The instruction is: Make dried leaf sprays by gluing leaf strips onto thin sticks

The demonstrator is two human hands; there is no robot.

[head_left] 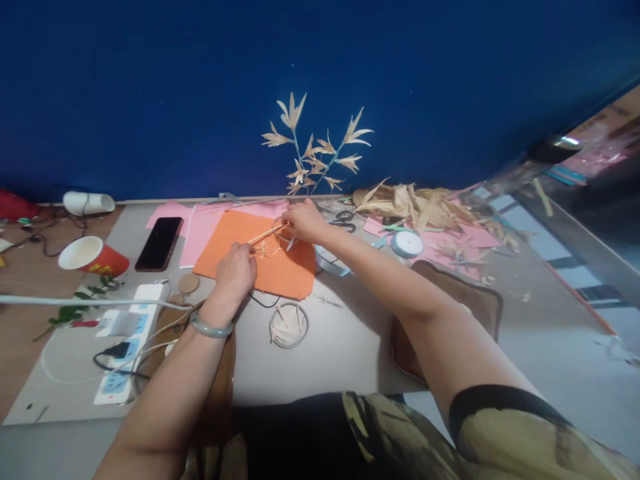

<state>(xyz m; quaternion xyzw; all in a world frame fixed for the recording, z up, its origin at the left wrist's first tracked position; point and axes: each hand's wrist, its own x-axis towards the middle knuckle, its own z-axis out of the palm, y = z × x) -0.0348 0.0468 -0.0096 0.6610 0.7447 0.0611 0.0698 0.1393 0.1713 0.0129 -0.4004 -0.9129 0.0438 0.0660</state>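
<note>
On the bench point(330, 367): one phone point(159, 244); one power strip point(134, 347); two cups – one red point(107, 259), one white point(89, 203) on its side; one round dish point(307, 320) of pale scraps. One orange sheet point(220, 250). One thin pale stick point(265, 235), over the sheet. Left hand point(235, 271): fingers nearly closed, pinching its left end. Right hand point(304, 221): fingers bent together at its right end.

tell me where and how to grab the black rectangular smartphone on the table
Probably best to pinch the black rectangular smartphone across its two long edges near the middle, coming from above on the near side. It lies flat, longer than wide, so that is the narrower span; the red paper cup with a white inside sits close on its left.
</note>
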